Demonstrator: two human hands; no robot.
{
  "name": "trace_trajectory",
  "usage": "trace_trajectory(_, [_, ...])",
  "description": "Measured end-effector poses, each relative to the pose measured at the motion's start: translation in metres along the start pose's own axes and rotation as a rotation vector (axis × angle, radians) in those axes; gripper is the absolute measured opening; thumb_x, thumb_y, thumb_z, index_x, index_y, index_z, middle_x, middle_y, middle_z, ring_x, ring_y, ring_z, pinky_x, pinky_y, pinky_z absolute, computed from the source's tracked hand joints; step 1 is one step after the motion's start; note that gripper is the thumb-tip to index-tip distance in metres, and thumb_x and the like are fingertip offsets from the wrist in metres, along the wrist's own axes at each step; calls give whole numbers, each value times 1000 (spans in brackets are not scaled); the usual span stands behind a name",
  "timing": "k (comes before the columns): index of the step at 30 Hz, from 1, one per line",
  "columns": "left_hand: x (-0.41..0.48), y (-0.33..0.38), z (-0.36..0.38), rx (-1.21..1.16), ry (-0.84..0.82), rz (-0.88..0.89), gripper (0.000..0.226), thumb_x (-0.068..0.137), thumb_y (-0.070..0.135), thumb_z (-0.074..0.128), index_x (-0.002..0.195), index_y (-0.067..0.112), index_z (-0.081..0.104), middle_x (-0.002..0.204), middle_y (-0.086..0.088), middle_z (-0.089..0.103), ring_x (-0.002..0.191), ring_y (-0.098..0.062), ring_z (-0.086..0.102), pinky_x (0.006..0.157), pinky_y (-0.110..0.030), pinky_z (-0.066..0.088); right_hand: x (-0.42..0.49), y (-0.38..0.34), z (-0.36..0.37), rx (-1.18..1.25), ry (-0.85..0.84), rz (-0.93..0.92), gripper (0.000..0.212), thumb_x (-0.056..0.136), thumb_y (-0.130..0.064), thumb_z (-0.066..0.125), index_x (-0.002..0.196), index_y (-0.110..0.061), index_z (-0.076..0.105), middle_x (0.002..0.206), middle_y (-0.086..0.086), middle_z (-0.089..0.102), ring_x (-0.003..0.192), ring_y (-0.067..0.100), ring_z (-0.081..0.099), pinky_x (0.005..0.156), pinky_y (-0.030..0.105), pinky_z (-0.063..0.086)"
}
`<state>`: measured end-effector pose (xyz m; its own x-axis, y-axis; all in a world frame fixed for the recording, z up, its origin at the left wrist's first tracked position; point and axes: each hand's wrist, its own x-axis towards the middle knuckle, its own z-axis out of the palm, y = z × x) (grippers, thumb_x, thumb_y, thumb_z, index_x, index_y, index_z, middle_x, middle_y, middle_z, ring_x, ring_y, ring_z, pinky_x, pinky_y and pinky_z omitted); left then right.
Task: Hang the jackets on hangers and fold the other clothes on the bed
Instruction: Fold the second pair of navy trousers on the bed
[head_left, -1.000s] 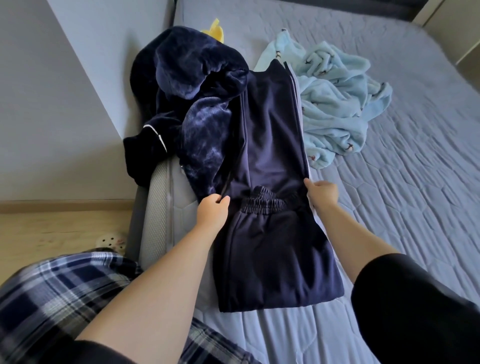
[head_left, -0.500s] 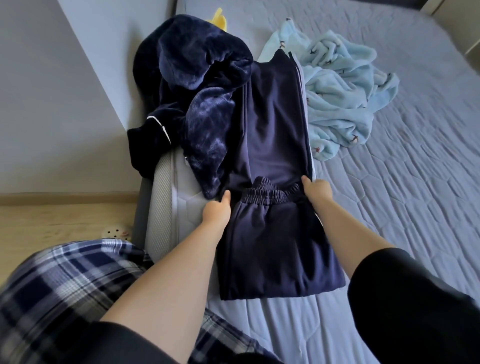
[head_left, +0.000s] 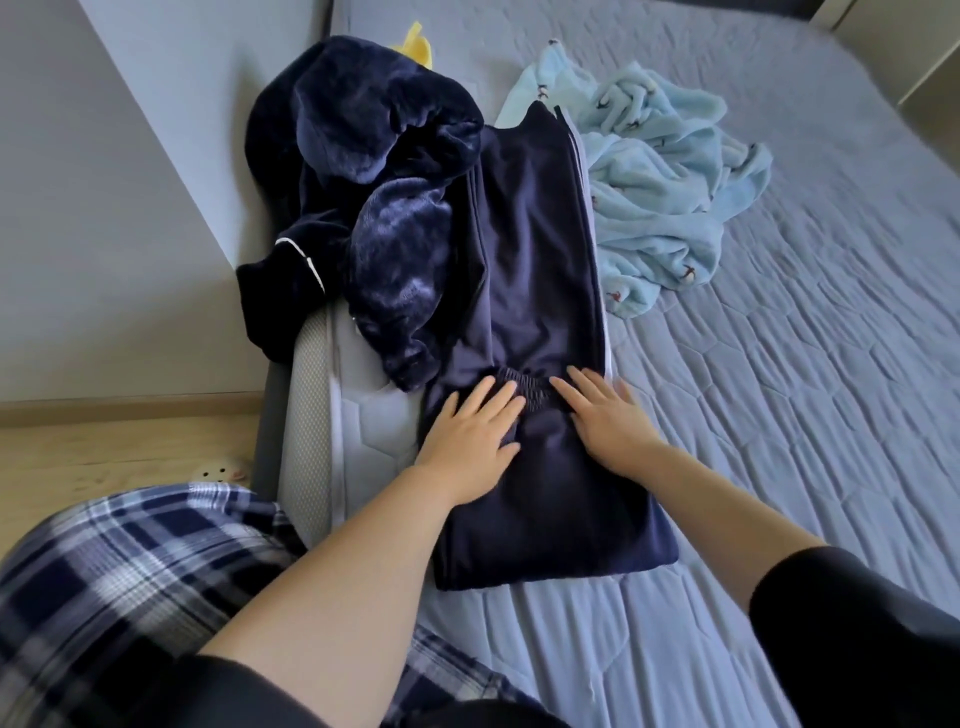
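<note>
- Now the left hand and the right hand lie flat, fingers straight, grasping nothing, on the folded navy trousers on the bed.
- Beyond the left hand lies a dark fleece garment.

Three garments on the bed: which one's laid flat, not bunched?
The navy pants, smoothed out with the left hand and right hand flat on them. The plush navy garment and light blue fleece lie crumpled.

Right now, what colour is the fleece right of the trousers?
Light blue fleece, small dark motifs; head view.
</note>
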<state>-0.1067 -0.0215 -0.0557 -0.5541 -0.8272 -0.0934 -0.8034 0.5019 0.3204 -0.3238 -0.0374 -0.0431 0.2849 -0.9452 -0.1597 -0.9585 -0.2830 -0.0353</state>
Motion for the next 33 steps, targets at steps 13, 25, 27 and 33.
trace_trajectory(13, [-6,-19,7,-121,-42,-134,61,101,41,35,152,31,3,160,3,-10,147,-16,-7,117,-38,4,-74,-45,-28,-51,103,-436,78,78,-59,62,136,-8,48,135,11,52,128,30,47,110,46,34])
trace_trajectory(25, [-15,-14,5,-225,22,-116,69,96,38,47,152,35,6,154,19,-17,146,-13,-10,117,-40,3,-100,-63,-8,-183,-242,-368,56,83,-4,49,138,-5,37,143,21,39,131,37,38,104,45,38])
trace_trajectory(27, [-15,-11,2,-313,-14,-132,65,96,39,46,151,35,12,156,21,-10,147,-11,-5,117,-38,5,-89,-62,-25,-8,-248,-277,39,82,-10,52,121,-12,48,119,11,58,110,33,53,83,38,44])
trace_trajectory(33, [-8,-5,-29,-676,-220,-289,43,98,31,48,140,28,46,152,12,32,139,-9,31,115,-28,22,-51,-49,-97,424,-429,-165,12,66,-1,48,70,-12,50,67,1,53,65,18,50,57,29,36])
